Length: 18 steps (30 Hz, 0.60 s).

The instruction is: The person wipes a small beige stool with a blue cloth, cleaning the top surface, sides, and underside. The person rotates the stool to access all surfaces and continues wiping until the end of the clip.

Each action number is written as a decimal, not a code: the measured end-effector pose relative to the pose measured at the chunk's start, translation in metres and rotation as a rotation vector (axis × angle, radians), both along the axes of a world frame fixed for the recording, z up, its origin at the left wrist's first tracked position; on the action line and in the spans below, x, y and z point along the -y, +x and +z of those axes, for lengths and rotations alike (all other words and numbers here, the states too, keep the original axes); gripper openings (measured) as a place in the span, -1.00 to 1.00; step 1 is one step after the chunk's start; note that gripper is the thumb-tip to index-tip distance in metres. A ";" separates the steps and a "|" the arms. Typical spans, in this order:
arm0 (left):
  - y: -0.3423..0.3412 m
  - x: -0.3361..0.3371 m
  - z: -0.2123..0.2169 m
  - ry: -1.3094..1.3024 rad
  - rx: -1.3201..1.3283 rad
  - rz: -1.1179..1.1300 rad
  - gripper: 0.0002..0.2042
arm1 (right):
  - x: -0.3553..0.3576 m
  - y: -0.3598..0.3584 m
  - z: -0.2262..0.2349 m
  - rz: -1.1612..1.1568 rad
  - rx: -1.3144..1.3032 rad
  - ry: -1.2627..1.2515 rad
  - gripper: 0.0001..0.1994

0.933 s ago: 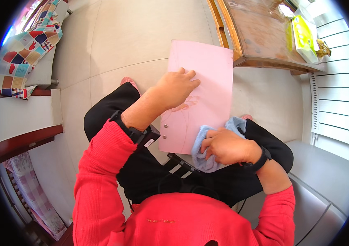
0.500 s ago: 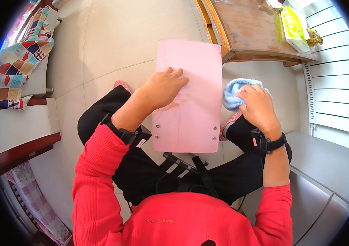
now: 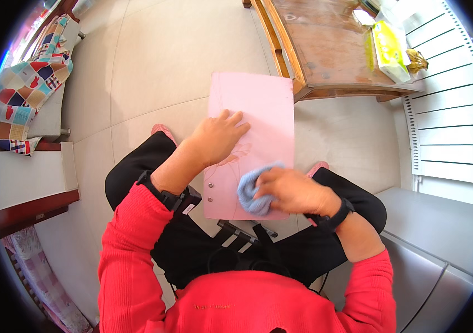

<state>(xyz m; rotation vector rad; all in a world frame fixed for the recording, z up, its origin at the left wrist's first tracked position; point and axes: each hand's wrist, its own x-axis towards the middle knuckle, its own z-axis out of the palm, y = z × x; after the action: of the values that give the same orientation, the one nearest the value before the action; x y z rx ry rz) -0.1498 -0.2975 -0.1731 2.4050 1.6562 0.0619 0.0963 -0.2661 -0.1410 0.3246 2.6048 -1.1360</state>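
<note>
Between my knees lies a pink rectangular board [image 3: 269, 122] with a faint line drawing and metal screws near its near edge. My left hand [image 3: 218, 137] rests on the board's left half, its fingers a little apart and holding nothing. A bunched light-blue cloth [image 3: 249, 194] is in my right hand [image 3: 292, 190], which is closed on it at the board's near right part. That hand is slightly blurred, and it hides the screws on this side. Dark metal tubes [image 3: 236, 236] show just past the board's near edge.
A wooden table [image 3: 325, 44] stands at the far right with a yellow-green tissue pack [image 3: 387, 44] on it. Beside it is a white slatted radiator [image 3: 447, 111]. Grey cabinets [image 3: 431, 222] lie to my right, and a patchwork cloth [image 3: 25, 100] hangs at the left.
My right hand has brought the blue cloth from beside the board's right edge leftward and nearer, onto the board. My left hand stays on the board. The whole view has shifted slightly.
</note>
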 end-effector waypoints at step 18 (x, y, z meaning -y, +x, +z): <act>0.004 0.010 0.012 -0.077 -0.340 -0.087 -0.54 | -0.032 0.030 -0.086 -1.198 0.009 -0.356 -0.59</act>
<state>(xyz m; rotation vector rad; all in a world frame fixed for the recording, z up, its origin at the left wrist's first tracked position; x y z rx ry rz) -0.1456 -0.3076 -0.1610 2.5317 1.6454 -0.4401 0.1260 -0.2339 -0.2270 1.9104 2.0007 -1.8182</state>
